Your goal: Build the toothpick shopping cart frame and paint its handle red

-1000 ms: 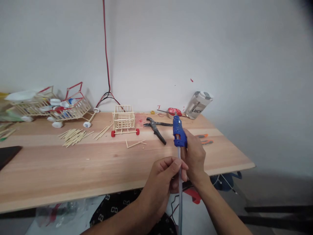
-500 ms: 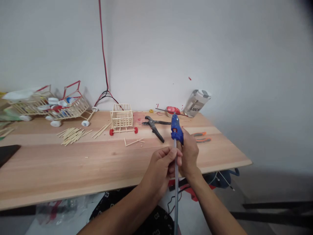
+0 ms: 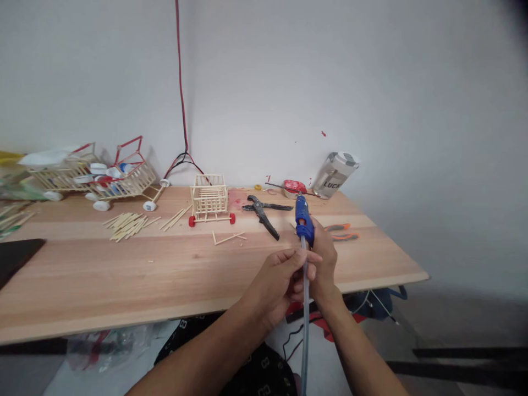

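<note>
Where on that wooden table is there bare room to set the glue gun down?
The broad front strip of the table is bare, from the dark flat thing at left to the left hand. The back is crowded: loose sticks, small stick cart, pliers.

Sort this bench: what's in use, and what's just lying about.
In use: blue plastic glue gun in the right hand; long clear glue stick pinched by the left hand.
Lying about: black metal pliers; small wooden stick cart with red wheels; loose pile of wooden sticks; orange-handled cutters.

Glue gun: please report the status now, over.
Right hand grips glue gun. Left hand pinches glue stick behind it. Pliers on table beyond, not touching.
</note>
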Available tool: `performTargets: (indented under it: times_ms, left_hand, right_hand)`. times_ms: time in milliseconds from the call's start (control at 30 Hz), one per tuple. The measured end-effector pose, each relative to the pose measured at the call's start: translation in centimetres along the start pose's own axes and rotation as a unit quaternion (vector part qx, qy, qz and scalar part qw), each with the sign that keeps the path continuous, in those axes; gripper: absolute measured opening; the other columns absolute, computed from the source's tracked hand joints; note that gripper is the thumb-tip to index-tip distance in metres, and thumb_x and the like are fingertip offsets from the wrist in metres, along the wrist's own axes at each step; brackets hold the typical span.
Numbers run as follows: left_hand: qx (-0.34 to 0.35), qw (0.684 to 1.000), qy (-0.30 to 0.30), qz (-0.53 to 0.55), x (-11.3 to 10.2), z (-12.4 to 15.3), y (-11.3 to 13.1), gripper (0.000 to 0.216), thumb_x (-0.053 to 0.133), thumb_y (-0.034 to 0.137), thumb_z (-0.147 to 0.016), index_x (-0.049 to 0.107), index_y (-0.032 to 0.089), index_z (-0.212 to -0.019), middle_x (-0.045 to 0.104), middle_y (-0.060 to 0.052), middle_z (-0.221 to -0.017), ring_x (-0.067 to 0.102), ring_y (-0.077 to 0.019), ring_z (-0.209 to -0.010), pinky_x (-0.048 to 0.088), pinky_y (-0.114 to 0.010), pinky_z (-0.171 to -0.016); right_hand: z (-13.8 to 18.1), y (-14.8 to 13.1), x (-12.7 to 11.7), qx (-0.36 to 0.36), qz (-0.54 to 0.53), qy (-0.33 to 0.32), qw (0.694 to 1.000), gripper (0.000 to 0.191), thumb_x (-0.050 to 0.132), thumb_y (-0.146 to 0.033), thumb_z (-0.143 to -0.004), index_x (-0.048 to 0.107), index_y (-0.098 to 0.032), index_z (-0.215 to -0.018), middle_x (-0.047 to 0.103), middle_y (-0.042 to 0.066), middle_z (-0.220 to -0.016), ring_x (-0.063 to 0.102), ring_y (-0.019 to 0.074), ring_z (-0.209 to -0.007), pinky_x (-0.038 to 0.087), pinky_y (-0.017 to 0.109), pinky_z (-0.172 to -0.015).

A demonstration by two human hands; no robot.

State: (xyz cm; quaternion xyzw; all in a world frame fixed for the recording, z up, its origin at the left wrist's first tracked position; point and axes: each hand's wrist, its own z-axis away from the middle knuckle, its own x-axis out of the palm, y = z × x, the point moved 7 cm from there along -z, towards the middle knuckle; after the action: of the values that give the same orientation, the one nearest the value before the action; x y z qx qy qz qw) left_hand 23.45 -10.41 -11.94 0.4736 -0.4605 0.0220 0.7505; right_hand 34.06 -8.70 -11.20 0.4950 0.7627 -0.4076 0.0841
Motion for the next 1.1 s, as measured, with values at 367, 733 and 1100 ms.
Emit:
performTargets:
  times_ms: [367,733,1100]
  left_hand:
    - [0.027,0.998,0.042,0.028,-0.4,0.0,-0.2,0.028,0.067,0.038,-0.078,0.059,0.012,-0.074,0.044,0.005,-0.054,0.019,-0.0011,-0.039,0.010,-0.019,-0.040]
    - [0.064,0.947,0.032,-0.314,-3.0,0.8,3.9,0.037,0.058,0.045,-0.084,0.070,0.012,-0.094,0.066,-0.006,-0.082,0.046,-0.0069,-0.048,0.036,-0.022,-0.046]
    - [0.157,0.509,0.190,-0.825,-12.8,1.8,11.4,0.009,0.051,0.019,-0.089,0.057,0.016,-0.083,0.059,-0.009,-0.094,0.055,-0.0214,-0.087,0.042,-0.032,-0.074]
  right_hand:
    - [0.6,-0.7,0.0,-0.022,-0.047,-0.002,0.999,0.037,0.046,-0.029,-0.087,0.059,-0.021,-0.121,0.067,0.008,-0.105,0.060,0.0224,-0.096,0.047,0.036,-0.086]
    - [-0.2,0.8,1.5,0.099,-0.080,-0.084,0.988,0.028,0.048,-0.037,-0.087,0.062,-0.019,-0.104,0.066,0.004,-0.079,0.061,0.0202,-0.069,0.048,0.032,-0.065]
    - [-4.8,0.2,4.4,0.043,-0.088,-0.137,0.986,0.032,0.053,-0.049,-0.081,0.062,-0.019,-0.076,0.066,0.004,-0.066,0.060,0.0213,-0.064,0.048,0.036,-0.066]
